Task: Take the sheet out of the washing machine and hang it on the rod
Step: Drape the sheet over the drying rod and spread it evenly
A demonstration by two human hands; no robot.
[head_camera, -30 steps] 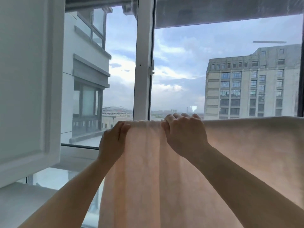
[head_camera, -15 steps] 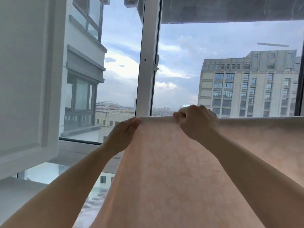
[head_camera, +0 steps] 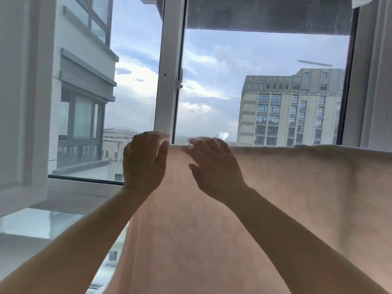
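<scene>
A pale peach sheet (head_camera: 286,187) hangs draped over a rod that it fully hides; its top fold runs level from the centre to the right edge. My left hand (head_camera: 144,162) is at the sheet's left top corner, fingers straight and spread, blurred at the tips. My right hand (head_camera: 214,166) is just right of it, fingers straight and spread in front of the top fold. Neither hand grips the cloth. The washing machine is not in view.
A white window post (head_camera: 167,66) stands behind the hands, with glass panes on both sides. A white cabinet or open panel (head_camera: 21,102) fills the left side. A white ledge (head_camera: 31,225) lies below it. Buildings show outside.
Both hands have let go of the sheet's top edge and opened their fingers. The left end of the sheet has been spread further left along the rod.
</scene>
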